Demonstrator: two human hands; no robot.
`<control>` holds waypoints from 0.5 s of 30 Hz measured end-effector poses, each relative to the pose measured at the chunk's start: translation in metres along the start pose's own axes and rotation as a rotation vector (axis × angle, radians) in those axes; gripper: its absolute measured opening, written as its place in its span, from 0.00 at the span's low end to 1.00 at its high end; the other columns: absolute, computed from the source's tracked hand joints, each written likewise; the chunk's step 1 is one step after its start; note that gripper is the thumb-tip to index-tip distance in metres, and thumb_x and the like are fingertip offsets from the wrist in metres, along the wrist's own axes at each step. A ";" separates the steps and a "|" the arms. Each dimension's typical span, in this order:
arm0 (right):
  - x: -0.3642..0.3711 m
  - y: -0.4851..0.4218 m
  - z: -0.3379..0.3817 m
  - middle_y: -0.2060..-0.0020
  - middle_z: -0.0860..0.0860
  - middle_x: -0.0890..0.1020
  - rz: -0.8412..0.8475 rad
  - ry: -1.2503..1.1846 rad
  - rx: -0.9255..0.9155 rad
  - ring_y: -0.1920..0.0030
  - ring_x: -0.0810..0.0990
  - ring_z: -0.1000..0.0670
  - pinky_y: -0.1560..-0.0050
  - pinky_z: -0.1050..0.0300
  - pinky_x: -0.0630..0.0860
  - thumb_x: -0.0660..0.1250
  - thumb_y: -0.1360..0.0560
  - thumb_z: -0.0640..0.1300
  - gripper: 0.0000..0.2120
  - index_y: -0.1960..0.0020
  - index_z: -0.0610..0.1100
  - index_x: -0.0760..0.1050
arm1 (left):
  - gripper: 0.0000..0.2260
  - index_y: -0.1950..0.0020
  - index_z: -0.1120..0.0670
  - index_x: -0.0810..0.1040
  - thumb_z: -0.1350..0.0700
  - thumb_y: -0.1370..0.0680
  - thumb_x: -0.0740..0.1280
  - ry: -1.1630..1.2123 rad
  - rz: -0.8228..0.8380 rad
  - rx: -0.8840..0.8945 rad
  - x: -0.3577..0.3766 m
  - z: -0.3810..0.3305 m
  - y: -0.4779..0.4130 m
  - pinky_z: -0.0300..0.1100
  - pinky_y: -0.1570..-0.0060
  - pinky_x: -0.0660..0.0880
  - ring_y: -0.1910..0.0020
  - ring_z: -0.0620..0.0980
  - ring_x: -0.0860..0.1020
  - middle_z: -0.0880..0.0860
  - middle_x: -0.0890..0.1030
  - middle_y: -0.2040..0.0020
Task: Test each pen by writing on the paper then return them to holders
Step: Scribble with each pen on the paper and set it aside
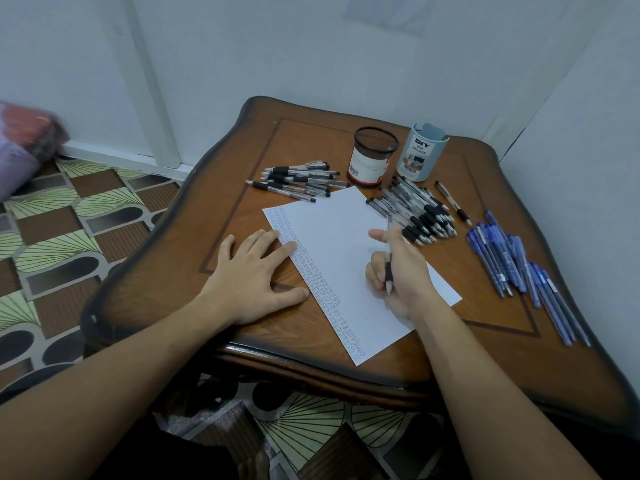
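Forearms reach from 6 o'clock onto the bench [242,157]. Left hand [256,275] lies flat, fingers straight and spread, fingertips on the written left margin of the paper [339,230]. Right hand [398,271], over the paper, curls round a pen [388,268], tip toward 6 o'clock. Mesh holder [372,157] and blue holder [420,152] stand at the paper's 12 o'clock. Black pens [298,178] lie at 11, a second heap [415,213] at 2, blue pens [512,265] at 3.
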State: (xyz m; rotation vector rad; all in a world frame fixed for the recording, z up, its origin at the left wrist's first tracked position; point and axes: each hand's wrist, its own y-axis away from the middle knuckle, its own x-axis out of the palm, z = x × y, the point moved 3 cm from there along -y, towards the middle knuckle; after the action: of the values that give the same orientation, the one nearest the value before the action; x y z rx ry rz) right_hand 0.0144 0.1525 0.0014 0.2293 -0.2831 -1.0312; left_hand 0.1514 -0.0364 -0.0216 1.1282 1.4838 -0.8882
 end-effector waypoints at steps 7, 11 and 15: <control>0.010 -0.003 0.012 0.78 0.48 0.71 -0.025 0.211 -0.047 0.77 0.68 0.52 0.72 0.56 0.65 0.55 0.16 0.55 0.16 0.44 0.47 0.77 | 0.44 0.22 0.38 0.53 0.22 0.35 0.40 -0.005 0.006 0.001 -0.001 -0.001 0.001 0.60 0.26 0.40 0.22 0.48 0.46 0.47 0.51 0.20; 0.009 -0.008 0.018 0.76 0.48 0.73 -0.021 0.331 -0.106 0.75 0.70 0.51 0.71 0.55 0.66 0.53 0.16 0.57 0.18 0.45 0.49 0.78 | 0.44 0.22 0.38 0.52 0.22 0.35 0.40 -0.009 0.011 0.000 -0.001 0.000 0.001 0.59 0.26 0.39 0.22 0.47 0.45 0.47 0.50 0.20; 0.005 -0.021 0.031 0.72 0.49 0.75 -0.019 0.437 -0.139 0.73 0.71 0.51 0.71 0.56 0.67 0.54 0.15 0.53 0.14 0.44 0.51 0.77 | 0.43 0.22 0.38 0.51 0.22 0.35 0.41 -0.015 0.005 0.003 0.000 0.001 0.000 0.59 0.27 0.39 0.22 0.48 0.45 0.46 0.50 0.20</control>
State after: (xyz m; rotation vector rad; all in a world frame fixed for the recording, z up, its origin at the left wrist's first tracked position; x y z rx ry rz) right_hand -0.0108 0.1364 0.0245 0.3242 0.1864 -0.9874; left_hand 0.1521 -0.0371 -0.0217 1.1246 1.4677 -0.8933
